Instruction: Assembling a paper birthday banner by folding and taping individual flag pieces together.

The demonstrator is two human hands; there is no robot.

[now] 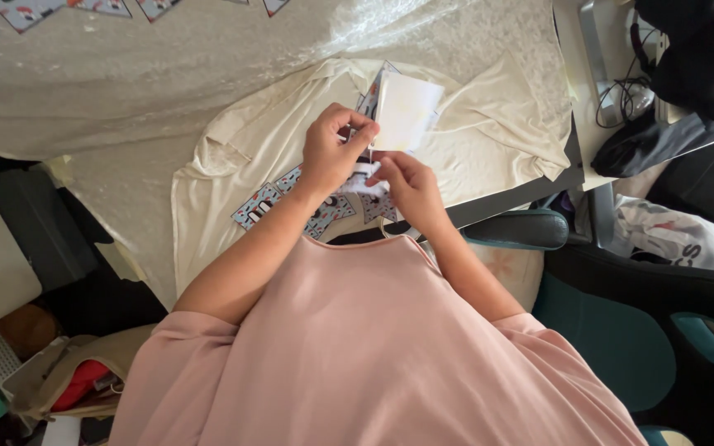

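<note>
My left hand (332, 153) pinches the lower edge of a white backing sheet (406, 111) that stands up from a printed, patterned sheet (268, 202). My right hand (406, 183) presses on the patterned sheet just below that edge, fingers curled and touching the left hand's fingertips. Both hands work over a cream garment (233, 157) spread flat on the pale cloth-covered table (150, 74). The part of the patterned sheet under my hands is hidden.
Patterned triangular pieces (26, 12) lie along the table's far edge. A dark bag and cables (663, 74) sit at the right. A teal and black chair (621, 330) stands to my right. An open bag with red contents (76, 384) lies on the floor at lower left.
</note>
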